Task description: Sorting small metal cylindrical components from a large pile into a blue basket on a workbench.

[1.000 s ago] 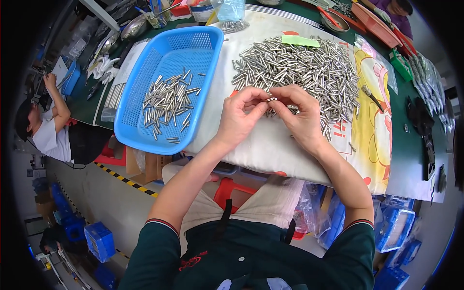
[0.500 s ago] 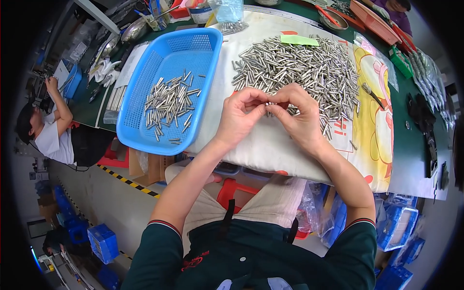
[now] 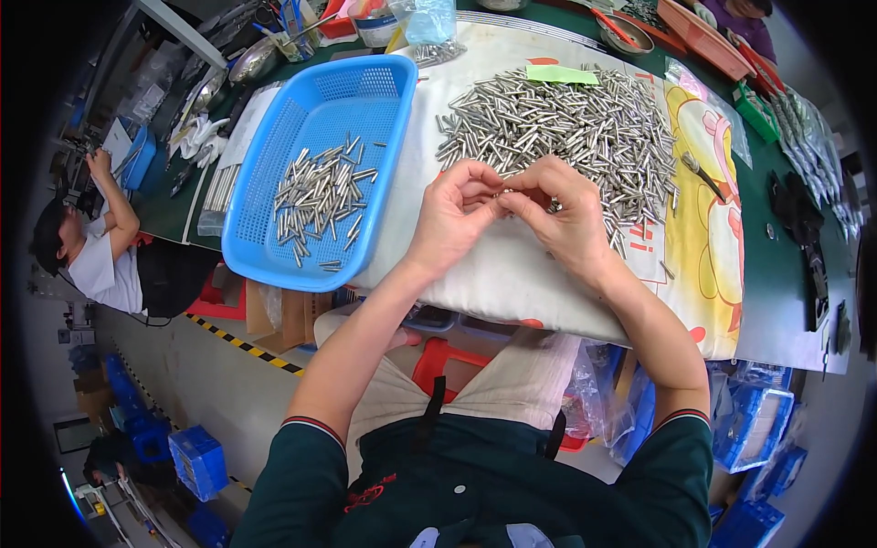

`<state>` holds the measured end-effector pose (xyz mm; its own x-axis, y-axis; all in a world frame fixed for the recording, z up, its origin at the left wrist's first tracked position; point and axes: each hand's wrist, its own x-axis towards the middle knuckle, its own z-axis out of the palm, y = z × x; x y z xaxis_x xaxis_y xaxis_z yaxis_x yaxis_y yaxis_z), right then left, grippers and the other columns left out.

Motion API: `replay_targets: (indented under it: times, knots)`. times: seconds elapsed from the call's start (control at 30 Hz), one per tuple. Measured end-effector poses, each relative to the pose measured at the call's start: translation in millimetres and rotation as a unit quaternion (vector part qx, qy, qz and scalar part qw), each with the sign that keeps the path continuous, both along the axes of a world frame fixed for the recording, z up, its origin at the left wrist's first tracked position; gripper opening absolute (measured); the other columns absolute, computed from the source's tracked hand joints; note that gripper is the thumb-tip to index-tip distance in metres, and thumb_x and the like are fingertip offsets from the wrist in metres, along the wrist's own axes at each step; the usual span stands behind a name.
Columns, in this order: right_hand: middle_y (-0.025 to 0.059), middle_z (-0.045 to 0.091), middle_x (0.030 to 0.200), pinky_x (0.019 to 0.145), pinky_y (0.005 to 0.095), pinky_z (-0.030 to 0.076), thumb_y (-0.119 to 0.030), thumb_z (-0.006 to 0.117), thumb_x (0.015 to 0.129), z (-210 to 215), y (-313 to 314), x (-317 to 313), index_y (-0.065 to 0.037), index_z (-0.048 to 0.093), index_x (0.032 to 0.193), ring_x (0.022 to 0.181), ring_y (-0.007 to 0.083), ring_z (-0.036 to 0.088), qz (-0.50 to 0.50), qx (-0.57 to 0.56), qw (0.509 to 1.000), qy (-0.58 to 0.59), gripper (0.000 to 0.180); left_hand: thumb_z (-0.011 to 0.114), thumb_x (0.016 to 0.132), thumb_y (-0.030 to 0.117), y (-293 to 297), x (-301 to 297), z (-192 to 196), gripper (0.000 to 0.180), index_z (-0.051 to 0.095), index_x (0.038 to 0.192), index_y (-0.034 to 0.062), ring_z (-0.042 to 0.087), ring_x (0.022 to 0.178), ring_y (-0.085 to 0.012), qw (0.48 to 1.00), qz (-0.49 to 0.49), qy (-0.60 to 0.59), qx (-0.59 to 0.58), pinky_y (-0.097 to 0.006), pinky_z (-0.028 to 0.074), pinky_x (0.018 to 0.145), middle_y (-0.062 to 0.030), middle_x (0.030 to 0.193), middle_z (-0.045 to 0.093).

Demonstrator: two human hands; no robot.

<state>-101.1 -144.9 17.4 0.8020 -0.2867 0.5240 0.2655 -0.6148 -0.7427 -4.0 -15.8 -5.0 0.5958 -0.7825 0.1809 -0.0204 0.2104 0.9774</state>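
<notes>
My left hand and my right hand meet fingertip to fingertip over a white cloth, pinching one small metal pin between them. Just beyond my fingers lies a big heap of the same silver pins. To the left stands a blue plastic basket with several pins spread on its mesh floor. The pin's middle is partly hidden by my fingers.
A green slip rests on the heap's far side. A yellow-and-white printed cloth covers the green table on the right. Tools and trays crowd the far edge. Another person sits at the left. Blue crates stand on the floor.
My hands stayed together over the cloth, with only small finger shifts on the pin. The basket and the heap look the same.
</notes>
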Motion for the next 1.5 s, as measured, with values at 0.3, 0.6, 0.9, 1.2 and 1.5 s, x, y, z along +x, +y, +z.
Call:
replay_targets:
  times: [0.3, 0.6, 0.9, 1.2, 1.5]
  knots:
    - [0.0102, 0.059, 0.063, 0.049, 0.039, 0.045, -0.037, 0.056, 0.084, 12.7, -17.2, -5.1, -0.005, 0.053, 0.073, 0.058, 0.0283, 0.059, 0.047, -0.259, 0.956, 0.129, 0.033, 0.062, 0.081, 0.0, 10.6, -1.2, 22.0, 0.031, 0.041, 0.104, 0.0022, 0.064, 0.076, -0.0152, 0.984, -0.079, 0.102, 0.122, -0.025, 0.052, 0.067, -0.0154, 0.085, 0.065]
    - [0.0016, 0.05, 0.053, 0.048, 0.0265, 0.038, -0.031, 0.048, 0.093, 10.9, -12.9, -2.8, 0.0, 0.06, 0.078, 0.052, 0.0066, 0.045, 0.187, 0.125, 0.953, 0.203, 0.037, 0.063, 0.08, 0.001, 16.3, -7.8, 45.3, 0.037, 0.04, 0.109, 0.0019, 0.064, 0.075, -0.0159, 0.975, -0.132, 0.145, 0.107, -0.024, 0.051, 0.068, -0.0124, 0.081, 0.064]
    - [-0.0054, 0.027, 0.045, 0.039, 0.0217, 0.019, -0.033, 0.045, 0.094, -4.5, -15.5, -1.4, -0.017, 0.032, 0.056, 0.04, 0.0058, 0.022, 0.377, 0.674, 0.617, 0.149, 0.043, 0.063, 0.078, 0.011, 4.4, -10.7, 46.5, 0.033, 0.061, 0.111, 0.008, 0.049, 0.105, -0.0221, 0.942, 0.025, -0.335, -0.005, -0.035, 0.038, 0.092, -0.0093, 0.119, 0.052]
    - [-0.0068, 0.026, 0.045, 0.039, 0.0209, 0.018, -0.034, 0.04, 0.095, -12.9, -5.2, -3.5, -0.017, 0.035, 0.058, 0.039, 0.0043, 0.022, 0.329, 0.74, 0.555, 0.191, 0.041, 0.057, 0.083, 0.01, -12.0, -11.3, 37.7, 0.021, 0.066, 0.101, 0.0074, 0.047, 0.115, -0.0236, 0.938, -0.01, -0.346, -0.03, -0.037, 0.036, 0.098, -0.0032, 0.11, 0.062]
    - [-0.0082, 0.025, 0.044, 0.039, 0.0205, 0.017, -0.034, 0.039, 0.096, -10.2, -2.0, -4.7, -0.018, 0.036, 0.058, 0.037, 0.0036, 0.021, 0.295, 0.768, 0.533, 0.198, 0.041, 0.06, 0.08, 0.009, -10.7, -15.6, 36.3, 0.023, 0.065, 0.102, 0.0061, 0.049, 0.113, -0.0235, 0.941, -0.01, -0.338, -0.023, -0.036, 0.038, 0.095, -0.0044, 0.108, 0.063]
